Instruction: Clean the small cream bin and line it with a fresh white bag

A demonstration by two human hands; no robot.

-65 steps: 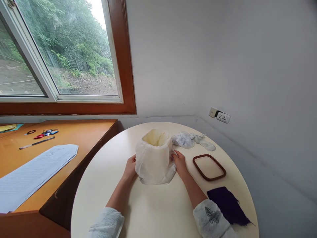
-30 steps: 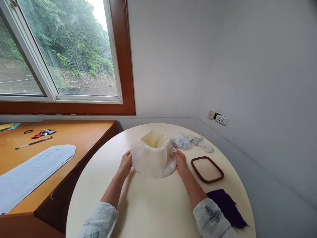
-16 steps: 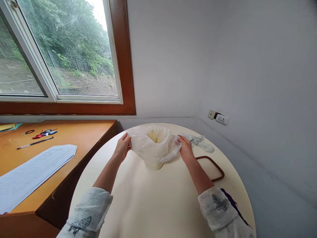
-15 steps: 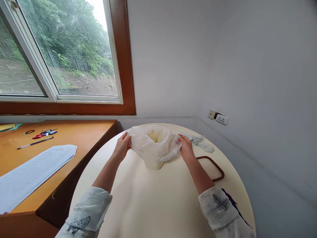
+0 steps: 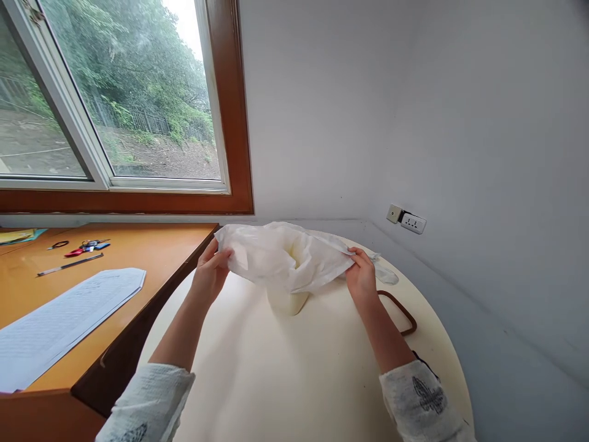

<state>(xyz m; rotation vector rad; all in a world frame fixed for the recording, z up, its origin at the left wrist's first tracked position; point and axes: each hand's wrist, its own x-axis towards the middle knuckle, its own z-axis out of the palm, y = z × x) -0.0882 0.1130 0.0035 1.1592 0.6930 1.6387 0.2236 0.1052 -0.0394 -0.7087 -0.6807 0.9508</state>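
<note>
A thin white plastic bag (image 5: 257,248) is stretched wide between my two hands. Its middle dips into the mouth of a pale cream bin (image 5: 286,302), whose lower part shows beneath the plastic on the round table. My left hand (image 5: 211,271) pinches the bag's left edge between thumb and fingers. On the other side my right hand (image 5: 361,273) grips the right edge. The bin's rim is hidden under the bag.
On the round cream table (image 5: 294,380), a brown rounded frame (image 5: 405,313) and crumpled pale plastic (image 5: 385,274) lie at the right. The wooden desk (image 5: 165,245) at left holds written paper (image 5: 78,319), a pen (image 5: 69,265) and keys (image 5: 89,247).
My hands have moved apart, the left one outward to the left and the right one to the right. The bag between them is pulled wider and flatter, and its opening has narrowed.
</note>
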